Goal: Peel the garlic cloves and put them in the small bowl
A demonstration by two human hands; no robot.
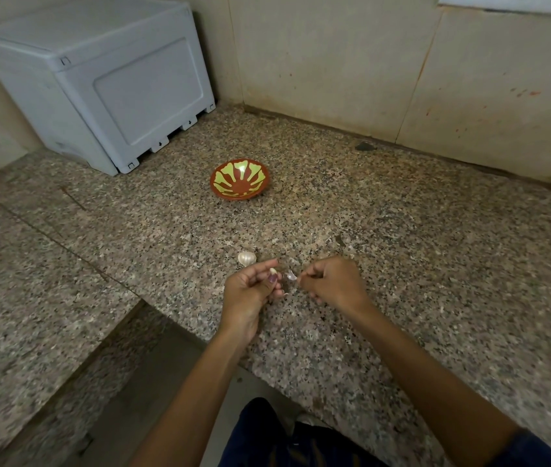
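Garlic clove point(272, 272) sits pinched between the thumb and fingers of your left hand point(250, 294), held just above the granite table point(402, 247) near its front edge. The clove looks pale, partly bared, though it is too small to tell how much skin clings to it. Your right hand point(333, 283) is just beside the left, knuckles up, its fingers curled and pinching a thin, translucent scrap of garlic skin point(291, 275) that hangs in the gap between your two hands. The hands are close together but not touching.

Just beyond your left hand, a second piece of garlic, a whitish unpeeled garlic head point(246, 258), lies on the table, near your fingertips. Whether it touches them you cannot tell.

Farther back, well apart from your hands, the small bowl point(239, 179) stands upright on the table; it is reddish-brown with a yellow-green ray pattern inside, and nothing shows in it.

At the back left corner a grey plastic crate point(99, 82) rests on the table against the wall. Beige wall tiles point(334, 62) rise behind the table, with a few reddish marks on the right. At the bottom of the view your dark blue clothing point(284, 439) shows between your forearms.
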